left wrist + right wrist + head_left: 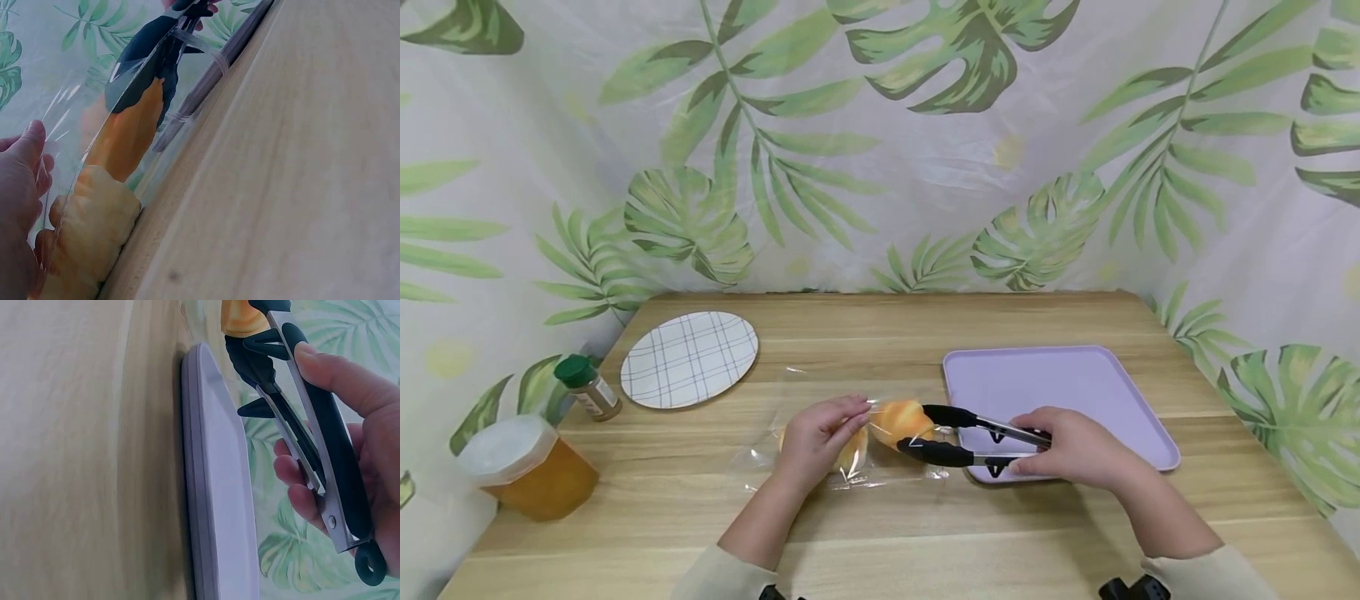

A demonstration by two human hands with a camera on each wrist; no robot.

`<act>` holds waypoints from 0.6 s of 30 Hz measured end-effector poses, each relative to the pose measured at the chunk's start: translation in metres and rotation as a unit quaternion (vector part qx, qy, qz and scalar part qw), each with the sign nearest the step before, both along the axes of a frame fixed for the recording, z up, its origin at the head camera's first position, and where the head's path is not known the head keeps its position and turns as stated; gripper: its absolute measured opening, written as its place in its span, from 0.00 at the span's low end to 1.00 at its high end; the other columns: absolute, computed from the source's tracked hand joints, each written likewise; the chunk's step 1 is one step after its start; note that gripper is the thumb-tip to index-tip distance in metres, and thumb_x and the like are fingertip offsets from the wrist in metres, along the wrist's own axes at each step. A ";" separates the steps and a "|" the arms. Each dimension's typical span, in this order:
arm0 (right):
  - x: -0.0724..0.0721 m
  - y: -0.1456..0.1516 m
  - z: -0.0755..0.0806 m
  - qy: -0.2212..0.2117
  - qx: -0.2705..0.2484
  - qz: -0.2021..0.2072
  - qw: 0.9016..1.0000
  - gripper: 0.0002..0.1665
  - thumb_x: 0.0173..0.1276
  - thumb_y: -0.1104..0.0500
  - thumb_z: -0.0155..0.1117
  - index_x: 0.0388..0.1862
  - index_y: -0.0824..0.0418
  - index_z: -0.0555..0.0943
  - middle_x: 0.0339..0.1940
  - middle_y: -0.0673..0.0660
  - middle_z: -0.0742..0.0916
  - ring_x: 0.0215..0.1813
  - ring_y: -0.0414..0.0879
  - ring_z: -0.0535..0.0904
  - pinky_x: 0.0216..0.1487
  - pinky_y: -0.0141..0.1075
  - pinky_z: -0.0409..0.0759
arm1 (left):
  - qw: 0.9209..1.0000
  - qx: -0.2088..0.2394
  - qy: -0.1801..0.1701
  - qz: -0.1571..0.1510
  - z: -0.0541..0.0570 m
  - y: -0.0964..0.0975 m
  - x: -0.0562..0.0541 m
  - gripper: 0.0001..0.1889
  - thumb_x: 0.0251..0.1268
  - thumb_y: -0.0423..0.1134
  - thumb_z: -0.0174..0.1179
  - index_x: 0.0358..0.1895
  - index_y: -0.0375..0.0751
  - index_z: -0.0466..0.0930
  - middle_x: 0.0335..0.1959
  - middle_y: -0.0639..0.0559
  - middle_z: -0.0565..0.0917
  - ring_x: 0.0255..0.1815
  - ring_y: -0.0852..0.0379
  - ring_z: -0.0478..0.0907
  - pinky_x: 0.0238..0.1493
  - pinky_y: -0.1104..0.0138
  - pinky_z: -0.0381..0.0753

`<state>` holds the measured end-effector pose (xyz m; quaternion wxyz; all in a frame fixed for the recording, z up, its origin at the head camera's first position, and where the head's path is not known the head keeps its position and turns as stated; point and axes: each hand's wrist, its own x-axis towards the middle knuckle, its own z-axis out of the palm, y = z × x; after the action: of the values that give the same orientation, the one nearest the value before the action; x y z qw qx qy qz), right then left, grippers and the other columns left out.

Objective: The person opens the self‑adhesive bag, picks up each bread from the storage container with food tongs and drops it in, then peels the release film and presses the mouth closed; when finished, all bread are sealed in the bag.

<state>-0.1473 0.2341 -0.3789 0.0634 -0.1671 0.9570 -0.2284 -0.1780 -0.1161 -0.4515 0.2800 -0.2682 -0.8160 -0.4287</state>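
My right hand (1075,446) grips a pair of tongs (331,431) with black tips and metal arms. Between the tong tips sits an orange-yellow bread roll (901,423), at the right end of a clear plastic bag (880,479). My left hand (820,440) pinches the bag's upper film between thumb and fingers. Under that hand lies a second, paler bread piece (94,231), inside the bag and partly hidden in the head view. The tongs reach over the left edge of a lilac tray (1052,375).
A white checked plate (689,360) lies at the back left. Beside it stand a green-capped spice jar (587,387) and a lidded tub of amber contents (542,475). The wooden table (940,542) ends at a leaf-patterned curtain (925,208).
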 end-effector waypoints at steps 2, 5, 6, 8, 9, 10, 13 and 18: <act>-0.004 -0.005 0.000 0.001 0.000 0.003 1.000 0.36 0.48 0.42 0.78 0.53 0.59 0.83 0.42 0.50 0.87 0.40 0.40 0.77 0.44 0.38 0.79 | 1.000 -0.003 0.006 0.001 0.000 0.000 -0.001 0.10 0.54 0.31 0.70 0.40 0.43 0.89 0.44 0.48 0.89 0.47 0.49 0.87 0.53 0.61 0.85; -0.012 -0.009 0.001 -0.014 -0.001 0.004 1.000 0.37 0.49 0.42 0.78 0.55 0.60 0.82 0.46 0.52 0.87 0.43 0.42 0.78 0.47 0.41 0.80 | 1.000 -0.006 0.015 0.003 0.000 0.000 -0.002 0.10 0.53 0.31 0.71 0.40 0.42 0.89 0.43 0.48 0.89 0.47 0.49 0.87 0.54 0.62 0.85; -0.014 -0.010 0.001 -0.021 -0.003 0.004 1.000 0.38 0.50 0.42 0.78 0.56 0.61 0.82 0.46 0.53 0.87 0.43 0.43 0.78 0.47 0.41 0.80 | 1.000 -0.007 0.017 0.004 0.000 0.000 -0.002 0.10 0.52 0.31 0.71 0.40 0.41 0.89 0.43 0.48 0.89 0.48 0.49 0.87 0.54 0.63 0.85; -0.018 -0.010 0.001 -0.033 -0.005 0.005 0.999 0.39 0.50 0.41 0.77 0.57 0.61 0.81 0.49 0.54 0.87 0.44 0.44 0.78 0.48 0.42 0.79 | 1.000 -0.007 0.023 0.004 0.000 0.000 -0.002 0.11 0.52 0.31 0.71 0.41 0.40 0.89 0.43 0.48 0.90 0.48 0.49 0.87 0.55 0.65 0.84; -0.020 -0.010 0.002 -0.035 -0.006 0.009 0.999 0.39 0.51 0.41 0.77 0.57 0.61 0.81 0.49 0.55 0.87 0.44 0.44 0.77 0.48 0.41 0.79 | 1.000 -0.007 0.024 0.005 0.001 0.000 -0.002 0.11 0.52 0.31 0.71 0.41 0.40 0.89 0.43 0.48 0.90 0.48 0.49 0.87 0.55 0.66 0.84; -0.022 -0.010 0.002 -0.040 -0.010 0.010 0.999 0.39 0.51 0.42 0.77 0.57 0.61 0.81 0.48 0.55 0.87 0.43 0.44 0.77 0.46 0.40 0.79 | 1.000 -0.007 0.025 0.005 0.001 0.000 -0.002 0.11 0.52 0.31 0.71 0.41 0.40 0.89 0.43 0.48 0.90 0.48 0.49 0.87 0.56 0.66 0.83; -0.025 -0.008 0.001 -0.053 -0.027 0.014 0.998 0.37 0.52 0.43 0.76 0.57 0.62 0.81 0.45 0.54 0.87 0.40 0.42 0.76 0.42 0.36 0.77 | 1.000 -0.009 0.028 0.009 0.002 0.000 -0.003 0.11 0.52 0.32 0.71 0.41 0.41 0.89 0.42 0.48 0.90 0.48 0.49 0.87 0.56 0.66 0.83; -0.027 -0.008 0.001 -0.080 -0.064 0.022 0.995 0.34 0.54 0.45 0.76 0.55 0.62 0.82 0.41 0.54 0.87 0.37 0.42 0.76 0.37 0.31 0.75 | 0.999 -0.013 0.029 0.015 0.002 -0.001 -0.002 0.10 0.53 0.32 0.71 0.41 0.41 0.89 0.42 0.49 0.90 0.48 0.50 0.87 0.56 0.64 0.84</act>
<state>-0.1747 0.2256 -0.3777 0.1335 -0.1734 0.9284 -0.3002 -0.1801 -0.1175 -0.4492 0.3068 -0.2719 -0.8168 -0.4059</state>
